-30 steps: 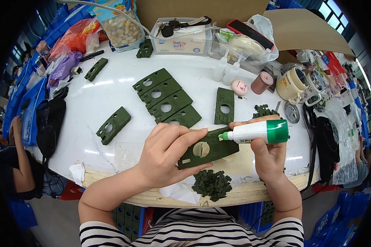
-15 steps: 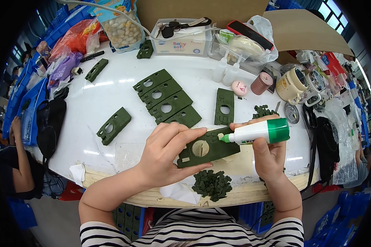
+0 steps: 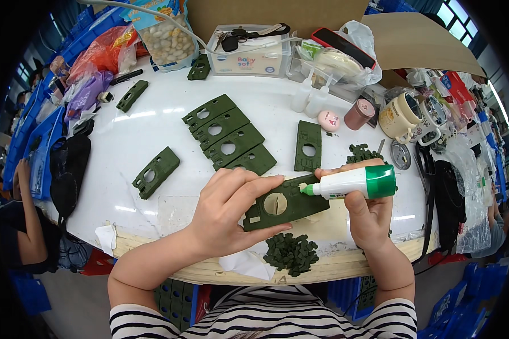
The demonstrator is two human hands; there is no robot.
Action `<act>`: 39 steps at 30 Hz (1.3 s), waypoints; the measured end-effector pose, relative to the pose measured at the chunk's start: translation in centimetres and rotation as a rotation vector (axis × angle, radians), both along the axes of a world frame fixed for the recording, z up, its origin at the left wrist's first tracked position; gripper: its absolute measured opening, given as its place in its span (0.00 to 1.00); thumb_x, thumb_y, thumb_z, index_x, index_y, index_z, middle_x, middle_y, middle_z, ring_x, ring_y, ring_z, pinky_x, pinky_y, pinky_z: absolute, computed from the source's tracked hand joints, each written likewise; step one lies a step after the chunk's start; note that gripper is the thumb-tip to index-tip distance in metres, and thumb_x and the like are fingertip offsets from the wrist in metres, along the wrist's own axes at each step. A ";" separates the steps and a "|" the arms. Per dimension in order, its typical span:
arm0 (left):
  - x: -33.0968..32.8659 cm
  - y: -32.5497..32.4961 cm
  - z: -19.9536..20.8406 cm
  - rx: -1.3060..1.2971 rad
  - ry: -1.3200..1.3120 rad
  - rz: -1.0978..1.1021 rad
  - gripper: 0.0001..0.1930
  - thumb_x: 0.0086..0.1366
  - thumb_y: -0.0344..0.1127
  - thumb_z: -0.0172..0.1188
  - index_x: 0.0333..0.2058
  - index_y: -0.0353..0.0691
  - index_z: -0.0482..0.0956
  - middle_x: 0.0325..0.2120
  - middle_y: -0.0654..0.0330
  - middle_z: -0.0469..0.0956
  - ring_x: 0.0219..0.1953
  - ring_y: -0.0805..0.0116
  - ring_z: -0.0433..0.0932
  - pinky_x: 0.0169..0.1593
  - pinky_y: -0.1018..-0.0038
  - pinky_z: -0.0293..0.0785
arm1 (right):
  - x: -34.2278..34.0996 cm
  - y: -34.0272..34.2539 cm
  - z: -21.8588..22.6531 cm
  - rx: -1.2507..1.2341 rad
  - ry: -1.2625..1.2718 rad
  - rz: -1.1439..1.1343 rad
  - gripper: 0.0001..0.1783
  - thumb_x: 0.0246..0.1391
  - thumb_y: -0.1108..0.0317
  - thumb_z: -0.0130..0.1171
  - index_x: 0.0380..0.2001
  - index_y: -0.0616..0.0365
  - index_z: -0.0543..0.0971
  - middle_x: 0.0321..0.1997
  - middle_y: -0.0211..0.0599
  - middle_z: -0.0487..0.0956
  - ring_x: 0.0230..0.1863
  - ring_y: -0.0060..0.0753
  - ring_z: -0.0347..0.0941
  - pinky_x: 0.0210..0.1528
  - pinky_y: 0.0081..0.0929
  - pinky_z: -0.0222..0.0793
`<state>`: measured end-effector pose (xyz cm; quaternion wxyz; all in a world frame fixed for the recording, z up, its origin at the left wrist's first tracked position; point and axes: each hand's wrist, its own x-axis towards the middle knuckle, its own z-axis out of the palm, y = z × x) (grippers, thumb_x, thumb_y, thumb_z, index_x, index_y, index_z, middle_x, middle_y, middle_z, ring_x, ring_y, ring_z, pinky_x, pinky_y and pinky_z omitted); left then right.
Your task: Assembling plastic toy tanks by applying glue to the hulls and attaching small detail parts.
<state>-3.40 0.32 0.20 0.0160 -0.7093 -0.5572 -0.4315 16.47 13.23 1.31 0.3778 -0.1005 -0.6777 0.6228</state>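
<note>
My left hand (image 3: 226, 209) grips a dark green plastic tank hull part (image 3: 291, 208) by its long edges, thumb below and fingers above. A round hole in that part shows the pale tabletop. My right hand (image 3: 370, 217) is closed around a white glue bottle (image 3: 345, 185) with a green base and a green nozzle. The bottle lies almost level, its nozzle tip at a small cutout near the part's far right edge. Below the part, a heap of small dark green pieces (image 3: 291, 254) sits by the table's front edge.
Several matching hull parts (image 3: 226, 130) lie in an overlapping row, with a single hull part (image 3: 308, 146) to their right. Another small-piece heap (image 3: 362, 152) is beyond my right hand. Mugs (image 3: 400, 116), a plastic box (image 3: 249, 59) and bags line the far side. A person's arm (image 3: 31, 209) shows at left.
The glue bottle's green base end has dipped slightly, while its nozzle stays at the same spot. My left hand and the hull part look unmoved.
</note>
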 end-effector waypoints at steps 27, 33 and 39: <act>-0.5 0.0 -0.3 -0.716 -1.281 -0.675 0.42 0.62 0.28 0.59 0.67 0.43 0.41 0.58 0.52 0.64 0.56 0.65 0.68 0.53 0.70 0.70 | 0.3 -0.4 0.3 -0.185 0.005 -0.037 0.27 0.58 0.44 0.49 0.45 0.58 0.65 0.41 0.43 0.76 0.45 0.41 0.75 0.52 0.43 0.69; 0.5 -0.3 0.4 -0.970 -1.350 -0.837 0.39 0.62 0.27 0.58 0.66 0.43 0.44 0.58 0.51 0.63 0.49 0.69 0.72 0.49 0.74 0.72 | 0.1 -2.1 0.7 -0.112 -0.100 0.074 0.31 0.53 0.41 0.54 0.43 0.60 0.64 0.39 0.46 0.76 0.45 0.40 0.76 0.48 0.38 0.73; 0.6 -0.4 0.1 -0.955 -1.341 -0.829 0.37 0.62 0.27 0.58 0.65 0.42 0.47 0.57 0.52 0.62 0.47 0.71 0.71 0.45 0.74 0.74 | 0.2 -1.6 -0.3 -0.039 -0.010 0.174 0.24 0.54 0.61 0.62 0.46 0.65 0.66 0.45 0.48 0.76 0.43 0.33 0.77 0.44 0.28 0.74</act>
